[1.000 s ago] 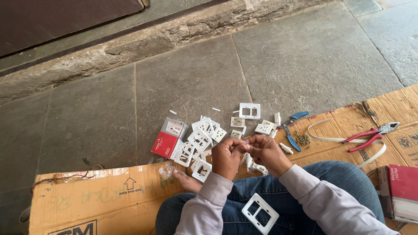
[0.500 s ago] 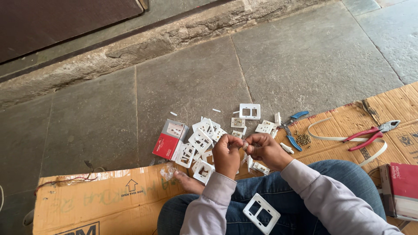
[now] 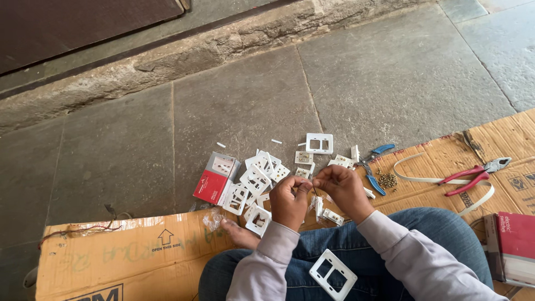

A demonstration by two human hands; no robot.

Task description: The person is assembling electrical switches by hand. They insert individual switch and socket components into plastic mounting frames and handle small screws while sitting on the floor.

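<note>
Hands pinch small part; white plates, red pliers around.

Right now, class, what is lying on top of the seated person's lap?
A white rectangular switch plate frame with two openings rests on the blue jeans. The grey sleeves cover part of the lap, so anything under them cannot be seen.

The small part pinched between the left hand and right hand is too small to tell. The red box is cut by the right edge.
</note>
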